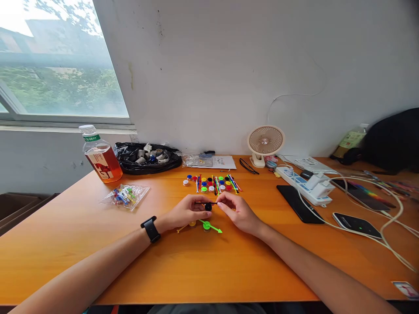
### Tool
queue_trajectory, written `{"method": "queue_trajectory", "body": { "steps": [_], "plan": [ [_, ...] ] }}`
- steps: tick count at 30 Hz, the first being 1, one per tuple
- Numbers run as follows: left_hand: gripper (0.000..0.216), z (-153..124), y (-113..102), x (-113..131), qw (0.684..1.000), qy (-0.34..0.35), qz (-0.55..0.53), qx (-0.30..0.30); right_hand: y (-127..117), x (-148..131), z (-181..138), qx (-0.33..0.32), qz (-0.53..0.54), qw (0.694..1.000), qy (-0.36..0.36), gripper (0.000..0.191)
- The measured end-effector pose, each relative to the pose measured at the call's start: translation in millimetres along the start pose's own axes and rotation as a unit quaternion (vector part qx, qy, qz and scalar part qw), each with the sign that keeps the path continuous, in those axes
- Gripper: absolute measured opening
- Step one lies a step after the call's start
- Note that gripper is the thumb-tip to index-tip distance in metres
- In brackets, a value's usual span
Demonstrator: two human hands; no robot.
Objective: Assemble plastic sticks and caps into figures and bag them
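"What's largest?"
"The orange-brown wooden desk."
"Then?"
"The bare left hand and right hand, over it."
"Next?"
"A bright green plastic arrow, nearer the camera."
"Each grip?"
"Pinching a thin black plastic rod between the hands, with a round black disc."

A desk, fan and power strip suggest a home or office.
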State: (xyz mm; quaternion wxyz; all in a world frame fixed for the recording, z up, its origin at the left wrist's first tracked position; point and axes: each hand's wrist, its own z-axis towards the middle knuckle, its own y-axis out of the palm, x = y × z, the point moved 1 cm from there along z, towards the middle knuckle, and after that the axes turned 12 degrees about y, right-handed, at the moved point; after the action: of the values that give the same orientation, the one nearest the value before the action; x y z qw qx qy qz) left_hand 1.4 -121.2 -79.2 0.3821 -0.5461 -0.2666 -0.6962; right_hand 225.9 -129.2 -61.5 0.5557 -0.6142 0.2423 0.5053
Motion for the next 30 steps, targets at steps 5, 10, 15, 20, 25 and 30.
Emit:
{"method": "queue_trajectory", "body": {
  "steps": [5,10,15,20,25,30],
  "plan": [
    [0.048,-0.4,-0.7,6.5,0.999,0.019,0.039,0.016,2.7,3.2,-1.2,0.002,-0.041,0.999,-0.005,0.021],
    [0.045,-0.4,-1.1,4.6,0.991,0.078,0.108,0.024,1.7,2.9,-3.5,0.023,-0.102,0.994,-0.035,0.020],
    [0.033,-1.0,-3.4,6.5,0.965,0.153,0.212,0.032,-0.2,1.7,-3.1,0.028,-0.126,0.990,-0.060,0.020],
    [0.024,-2.9,-4.9,11.5,0.928,0.218,0.301,0.012,-0.2,3.3,-2.3,0.013,-0.122,0.991,-0.052,0.019],
    [0.024,-3.6,-4.8,11.8,0.914,0.237,0.329,0.001,-1.0,1.1,-3.9,0.012,-0.139,0.988,-0.063,0.019],
    [0.021,-4.2,-3.3,13.6,0.910,0.245,0.335,-0.005,-2.5,-2.8,-4.9,0.020,-0.166,0.983,-0.078,0.018]
  ]
}}
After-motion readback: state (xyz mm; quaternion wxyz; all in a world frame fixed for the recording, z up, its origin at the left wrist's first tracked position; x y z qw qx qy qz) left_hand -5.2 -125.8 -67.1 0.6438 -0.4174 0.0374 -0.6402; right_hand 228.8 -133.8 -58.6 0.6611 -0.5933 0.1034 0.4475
